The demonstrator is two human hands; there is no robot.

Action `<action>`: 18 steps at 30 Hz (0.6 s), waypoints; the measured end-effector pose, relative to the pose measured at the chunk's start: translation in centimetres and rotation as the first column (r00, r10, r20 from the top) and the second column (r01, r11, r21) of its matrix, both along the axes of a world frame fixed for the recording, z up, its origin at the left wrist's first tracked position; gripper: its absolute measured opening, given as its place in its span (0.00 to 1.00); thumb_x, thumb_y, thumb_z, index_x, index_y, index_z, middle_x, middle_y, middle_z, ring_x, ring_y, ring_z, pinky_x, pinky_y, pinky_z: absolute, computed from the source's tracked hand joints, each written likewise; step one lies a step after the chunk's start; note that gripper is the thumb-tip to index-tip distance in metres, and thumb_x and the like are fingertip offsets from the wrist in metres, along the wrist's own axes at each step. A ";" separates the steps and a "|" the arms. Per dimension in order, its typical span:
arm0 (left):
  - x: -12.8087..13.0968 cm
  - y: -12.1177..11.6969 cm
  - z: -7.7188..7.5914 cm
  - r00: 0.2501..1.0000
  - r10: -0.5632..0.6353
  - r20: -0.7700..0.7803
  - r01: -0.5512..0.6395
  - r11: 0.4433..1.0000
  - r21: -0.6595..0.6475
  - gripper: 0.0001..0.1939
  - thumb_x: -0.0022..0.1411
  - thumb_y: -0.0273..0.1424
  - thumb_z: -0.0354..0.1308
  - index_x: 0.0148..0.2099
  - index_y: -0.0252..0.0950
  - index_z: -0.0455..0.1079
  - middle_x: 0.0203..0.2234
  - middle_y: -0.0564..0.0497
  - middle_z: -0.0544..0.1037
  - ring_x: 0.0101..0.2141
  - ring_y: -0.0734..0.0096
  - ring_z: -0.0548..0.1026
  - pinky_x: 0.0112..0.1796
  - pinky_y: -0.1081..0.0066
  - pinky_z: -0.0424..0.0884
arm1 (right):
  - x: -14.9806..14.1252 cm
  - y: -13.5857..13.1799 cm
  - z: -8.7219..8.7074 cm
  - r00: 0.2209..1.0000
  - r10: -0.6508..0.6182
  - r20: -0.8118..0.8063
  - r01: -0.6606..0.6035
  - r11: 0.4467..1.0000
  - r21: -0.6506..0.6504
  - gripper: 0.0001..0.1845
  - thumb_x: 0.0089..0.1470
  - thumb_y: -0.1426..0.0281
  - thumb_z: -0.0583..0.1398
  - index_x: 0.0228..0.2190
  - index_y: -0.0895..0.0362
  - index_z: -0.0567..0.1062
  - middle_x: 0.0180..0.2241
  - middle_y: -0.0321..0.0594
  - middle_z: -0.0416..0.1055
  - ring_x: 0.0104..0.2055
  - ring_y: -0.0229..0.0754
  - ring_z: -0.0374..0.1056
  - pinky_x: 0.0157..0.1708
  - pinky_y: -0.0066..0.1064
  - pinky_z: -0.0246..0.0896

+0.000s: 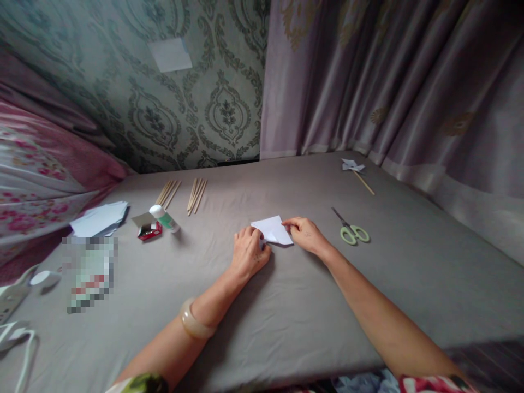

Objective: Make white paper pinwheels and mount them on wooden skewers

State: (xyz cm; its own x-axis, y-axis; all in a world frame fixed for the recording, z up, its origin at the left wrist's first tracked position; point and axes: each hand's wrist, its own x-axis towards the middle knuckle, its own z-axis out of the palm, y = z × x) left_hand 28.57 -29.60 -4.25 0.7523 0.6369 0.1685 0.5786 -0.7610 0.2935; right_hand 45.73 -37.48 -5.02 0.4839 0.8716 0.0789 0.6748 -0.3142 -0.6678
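A small folded sheet of white paper [273, 227] lies near the middle of the cloth-covered surface, its lower edge slightly lifted. My left hand [249, 250] has its fingers curled over the paper's left side. On the opposite side, my right hand [307, 234] grips the right edge between index finger and thumb, though the thumb is mostly hidden. To the right of that hand lie scissors [352, 233] with pale green handles. Farther back on the right rests a white paper pinwheel [352, 166] on a thin wooden stick.
Two bundles of wooden sticks [197, 195] lie at the back left. Closer in stand a glue stick [164, 218] and an opened small red box [149, 230]. A stack of white paper [100, 218], a blurred-out item [92, 275] and a power strip [12, 300] are at far left.
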 end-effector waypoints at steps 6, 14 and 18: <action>-0.3 0.8 0.3 0.998 -0.041 -0.046 0.042 0.999 0.024 0.09 0.55 0.24 0.51 0.39 0.38 0.69 0.43 0.45 0.75 0.45 0.59 0.69 0.45 0.61 0.59 | 0.6 -2.0 -0.5 0.997 -0.045 -0.063 0.046 0.999 0.013 0.18 0.53 0.77 0.52 0.41 0.60 0.78 0.37 0.43 0.78 0.38 0.40 0.73 0.42 0.30 0.65; -0.8 2.8 -0.5 0.990 -0.126 0.061 0.129 0.990 -0.049 0.13 0.56 0.21 0.50 0.40 0.38 0.71 0.44 0.45 0.75 0.45 0.61 0.69 0.47 0.60 0.63 | -0.8 -3.4 0.7 0.965 0.252 0.077 -0.252 0.968 -0.004 0.19 0.48 0.76 0.60 0.44 0.58 0.75 0.42 0.43 0.72 0.43 0.41 0.68 0.46 0.33 0.62; -0.9 4.3 -1.3 0.961 -0.216 0.171 0.231 0.970 -0.072 0.16 0.58 0.19 0.47 0.41 0.37 0.71 0.43 0.45 0.75 0.45 0.65 0.70 0.48 0.64 0.66 | -1.5 -3.6 1.0 0.951 0.286 0.113 -0.284 0.958 -0.039 0.17 0.50 0.74 0.61 0.45 0.58 0.73 0.44 0.44 0.70 0.45 0.42 0.66 0.48 0.35 0.60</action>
State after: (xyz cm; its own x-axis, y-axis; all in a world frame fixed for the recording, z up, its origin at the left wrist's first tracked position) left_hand 27.71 -25.31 -5.54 0.8449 0.4735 0.2486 0.3359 -0.8316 0.4423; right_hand 44.19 -41.03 -3.99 0.2037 0.9741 0.0985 0.8107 -0.1114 -0.5748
